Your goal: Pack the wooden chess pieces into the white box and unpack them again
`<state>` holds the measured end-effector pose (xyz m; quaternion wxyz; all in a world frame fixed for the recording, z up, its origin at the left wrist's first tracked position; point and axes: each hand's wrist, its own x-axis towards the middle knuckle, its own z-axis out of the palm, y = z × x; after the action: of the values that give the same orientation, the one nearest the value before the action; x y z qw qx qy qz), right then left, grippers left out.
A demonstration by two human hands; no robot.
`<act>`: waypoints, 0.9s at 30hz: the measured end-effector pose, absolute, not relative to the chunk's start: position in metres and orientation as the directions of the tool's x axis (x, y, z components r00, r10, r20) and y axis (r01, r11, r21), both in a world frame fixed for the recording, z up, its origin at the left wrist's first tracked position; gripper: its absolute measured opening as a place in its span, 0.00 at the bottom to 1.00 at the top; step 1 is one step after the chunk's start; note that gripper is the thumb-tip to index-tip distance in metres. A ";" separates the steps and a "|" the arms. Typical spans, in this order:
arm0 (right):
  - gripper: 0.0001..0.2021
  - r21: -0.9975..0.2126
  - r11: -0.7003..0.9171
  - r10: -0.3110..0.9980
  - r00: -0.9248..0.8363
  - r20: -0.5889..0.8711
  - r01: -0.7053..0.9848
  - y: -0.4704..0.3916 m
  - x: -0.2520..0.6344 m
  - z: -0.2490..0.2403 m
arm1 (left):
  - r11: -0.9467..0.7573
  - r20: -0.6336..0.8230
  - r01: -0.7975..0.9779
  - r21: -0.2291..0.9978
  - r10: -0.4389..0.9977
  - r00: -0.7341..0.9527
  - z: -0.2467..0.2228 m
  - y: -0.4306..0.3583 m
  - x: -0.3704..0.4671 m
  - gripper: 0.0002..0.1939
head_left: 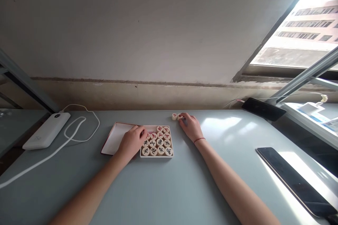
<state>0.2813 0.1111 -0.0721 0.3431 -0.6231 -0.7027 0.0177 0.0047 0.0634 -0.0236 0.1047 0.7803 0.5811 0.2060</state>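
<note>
A white box holds rows of round Chinese chess pieces, red-marked ones toward the back and black-marked ones at the front. Its open lid lies to the left, partly under my left hand. That hand is closed over the box's left edge; its curled fingers hide whatever is in them. Behind the box, my right hand has its fingertips on a red-marked chess piece, partly covered. Another red-marked chess piece stands just left of it.
A white power bank with a white cable lies on the left. On the right are a dark tablet or phone and a black phone by the metal frame. A wall borders the grey table behind.
</note>
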 end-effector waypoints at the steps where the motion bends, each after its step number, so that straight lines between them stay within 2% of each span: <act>1: 0.09 -0.456 0.224 0.888 0.013 0.460 0.861 0.111 0.281 -0.071 | -0.302 0.195 0.866 0.399 0.951 0.242 -0.023 0.063 0.005 0.15; 8: 0.12 -0.496 0.195 0.861 0.094 0.500 0.846 0.089 0.260 -0.055 | -0.305 0.184 0.883 0.357 0.950 0.253 -0.021 0.059 0.003 0.16; 15: 0.17 -0.656 0.243 0.959 -0.073 0.275 0.715 0.066 0.215 -0.047 | -0.289 0.244 0.930 0.225 0.941 0.234 -0.010 0.054 0.012 0.18; 22: 0.17 -0.649 0.282 0.949 -0.107 0.296 0.707 0.066 0.217 -0.049 | -0.289 0.216 0.938 0.192 0.945 0.247 -0.011 0.059 0.049 0.21; 27: 0.15 -0.647 0.315 0.935 -0.111 0.336 0.695 0.067 0.216 -0.050 | -0.279 0.199 0.932 0.232 0.951 0.236 -0.013 0.063 0.062 0.18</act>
<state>0.2159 0.0665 -0.0504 0.3603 -0.5609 -0.7265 0.1670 0.0616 0.0633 -0.0127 0.0320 0.7854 0.5994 0.1512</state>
